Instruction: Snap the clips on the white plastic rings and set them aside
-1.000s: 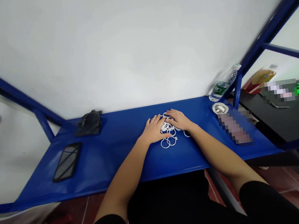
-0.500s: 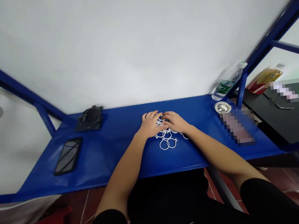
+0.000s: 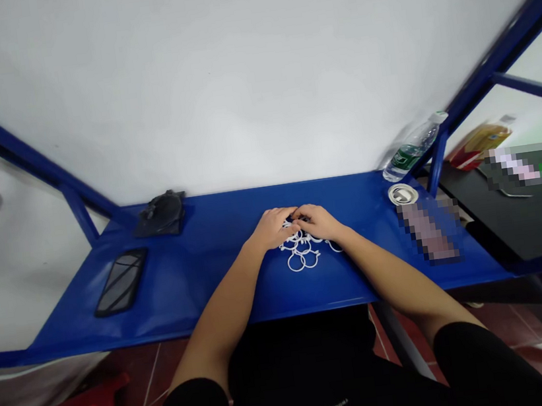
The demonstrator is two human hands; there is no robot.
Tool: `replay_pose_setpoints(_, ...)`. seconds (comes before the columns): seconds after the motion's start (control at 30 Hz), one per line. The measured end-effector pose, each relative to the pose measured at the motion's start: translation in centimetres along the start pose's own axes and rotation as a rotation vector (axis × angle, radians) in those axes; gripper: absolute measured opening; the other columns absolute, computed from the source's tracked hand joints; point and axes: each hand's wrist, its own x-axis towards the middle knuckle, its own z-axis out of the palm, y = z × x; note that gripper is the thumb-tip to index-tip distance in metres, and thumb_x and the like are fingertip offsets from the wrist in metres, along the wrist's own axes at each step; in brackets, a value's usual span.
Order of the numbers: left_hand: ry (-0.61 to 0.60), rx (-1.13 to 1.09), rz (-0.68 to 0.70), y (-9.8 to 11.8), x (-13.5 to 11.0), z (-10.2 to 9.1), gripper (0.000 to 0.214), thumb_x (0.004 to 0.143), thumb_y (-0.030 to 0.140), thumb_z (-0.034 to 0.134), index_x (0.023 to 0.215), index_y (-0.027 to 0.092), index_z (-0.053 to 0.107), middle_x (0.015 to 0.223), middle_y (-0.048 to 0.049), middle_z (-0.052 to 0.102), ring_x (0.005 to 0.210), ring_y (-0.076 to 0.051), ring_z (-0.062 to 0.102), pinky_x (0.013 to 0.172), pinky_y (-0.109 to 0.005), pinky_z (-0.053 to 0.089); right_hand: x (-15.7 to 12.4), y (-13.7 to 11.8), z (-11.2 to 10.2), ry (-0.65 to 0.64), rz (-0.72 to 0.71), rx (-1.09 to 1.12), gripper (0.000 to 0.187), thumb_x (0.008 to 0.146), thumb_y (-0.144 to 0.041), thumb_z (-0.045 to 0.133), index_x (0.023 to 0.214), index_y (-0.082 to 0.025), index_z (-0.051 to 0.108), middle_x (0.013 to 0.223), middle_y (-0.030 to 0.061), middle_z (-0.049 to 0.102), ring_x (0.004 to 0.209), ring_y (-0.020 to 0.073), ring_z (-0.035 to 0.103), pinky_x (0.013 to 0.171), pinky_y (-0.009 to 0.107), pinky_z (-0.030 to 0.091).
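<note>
A small heap of white plastic rings (image 3: 302,252) lies in the middle of the blue table (image 3: 212,284). My left hand (image 3: 271,228) rests on the heap's left side with its fingers curled in. My right hand (image 3: 318,221) sits on the right side, fingers also curled. The fingertips of both hands meet over the far part of the heap and pinch at the rings there. Two rings lie free at the near edge of the heap. What exactly sits between the fingertips is too small to make out.
A black phone (image 3: 121,290) lies at the table's left. A dark bundle (image 3: 161,213) sits at the back left. At the back right stand a plastic water bottle (image 3: 411,147) and a round metal tin (image 3: 402,193). A black table (image 3: 528,222) adjoins on the right.
Both hands went from lying flat and spread on the rings to curled, with fingertips drawn together over the heap. The view shifted slightly.
</note>
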Motion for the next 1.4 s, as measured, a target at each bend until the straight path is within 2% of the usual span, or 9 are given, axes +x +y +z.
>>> replay_pose_setpoints(0.17,0.030,0.007,0.014,-0.2,-0.1,0.0,0.084,0.099,0.084,0.031,0.143,0.021,0.063,0.134,-0.0132,0.074,0.116,-0.032,0.071,0.102,-0.046,0.051,0.0,0.2,-0.5,0.077,0.027,0.063,0.011,0.097,-0.027,0.066,0.097,-0.020,0.074,0.094,0.0050,0.076,0.087,0.0192,0.070,0.082,0.032,0.052)
replay_pose_setpoints(0.37,0.050,0.000,-0.037,0.1,-0.1,-0.1,0.059,0.101,0.065,0.057,0.139,0.022,0.066,0.115,-0.0091,0.080,0.106,-0.028,0.076,0.096,-0.043,0.055,-0.1,0.6,-1.9,0.130,0.100,0.079,0.019,0.098,-0.035,0.066,0.102,-0.020,0.077,0.095,0.0060,0.077,0.086,0.0198,0.070,0.082,0.033,0.054)
replay_pose_setpoints(0.6,0.154,0.015,-0.195,0.9,0.1,0.3,0.035,0.099,0.046,0.068,0.124,0.023,0.075,0.101,-0.0041,0.083,0.094,-0.023,0.078,0.087,-0.036,0.058,-0.9,0.9,-5.0,0.029,0.205,0.084,0.025,0.092,-0.029,0.068,0.114,-0.020,0.076,0.106,0.0078,0.078,0.084,0.0192,0.069,0.078,0.034,0.055)
replay_pose_setpoints(0.77,0.205,0.040,-0.180,0.8,0.3,0.6,0.026,0.097,0.038,0.072,0.117,0.023,0.078,0.095,-0.0024,0.083,0.089,-0.022,0.077,0.091,-0.038,0.057,-1.5,1.1,-6.6,-0.167,0.289,0.096,0.030,0.082,-0.035,0.080,0.108,-0.020,0.077,0.095,0.0038,0.078,0.076,0.0173,0.067,0.070,0.030,0.052)
replay_pose_setpoints(0.9,0.264,0.058,-0.136,0.6,0.4,0.7,0.021,0.096,0.032,0.073,0.113,0.021,0.078,0.093,-0.0027,0.081,0.088,-0.022,0.075,0.092,-0.040,0.057,-1.5,0.8,-6.7,-0.219,0.326,0.041,0.013,0.081,-0.031,0.078,0.088,-0.020,0.076,0.082,0.0016,0.076,0.071,0.0161,0.066,0.067,0.028,0.048)
replay_pose_setpoints(1.0,0.319,0.070,-0.104,0.6,0.4,0.7,0.019,0.097,0.030,0.072,0.112,0.021,0.078,0.095,-0.0039,0.080,0.092,-0.022,0.074,0.092,-0.040,0.056,-1.3,0.2,-6.5,-0.167,0.298,0.019,0.010,0.086,-0.025,0.067,0.082,-0.020,0.075,0.079,0.0012,0.075,0.068,0.0150,0.065,0.068,0.028,0.047)
replay_pose_setpoints(1.1,0.357,0.054,-0.069,0.7,0.4,0.8,0.017,0.098,0.030,0.071,0.110,0.022,0.079,0.099,-0.0049,0.080,0.095,-0.022,0.073,0.094,-0.040,0.057,-1.2,-0.3,-6.4,-0.100,0.273,0.035,0.012,0.088,-0.024,0.065,0.084,-0.020,0.075,0.080,0.0013,0.076,0.070,0.0146,0.065,0.069,0.027,0.047)
replay_pose_setpoints(1.27,0.372,0.037,-0.038,1.1,0.5,0.9,0.016,0.098,0.031,0.070,0.107,0.022,0.079,0.102,-0.0062,0.080,0.097,-0.022,0.072,0.094,-0.040,0.057,-1.2,-0.3,-6.1,-0.133,0.264,0.039,0.014,0.087,-0.033,0.074,0.086,-0.019,0.076,0.079,0.0012,0.076,0.067,0.0145,0.065,0.063,0.026,0.046)
replay_pose_setpoints(1.4,0.365,0.031,-0.040,1.2,0.5,0.8,0.017,0.098,0.031,0.068,0.107,0.022,0.079,0.101,-0.0065,0.080,0.097,-0.022,0.073,0.094,-0.041,0.058,-1.2,0.2,-6.0,-0.092,0.249,-0.044,0.017,0.085,-0.027,0.078,0.100,-0.021,0.078,0.083,0.0013,0.078,0.069,0.0162,0.068,0.065,0.027,0.048)
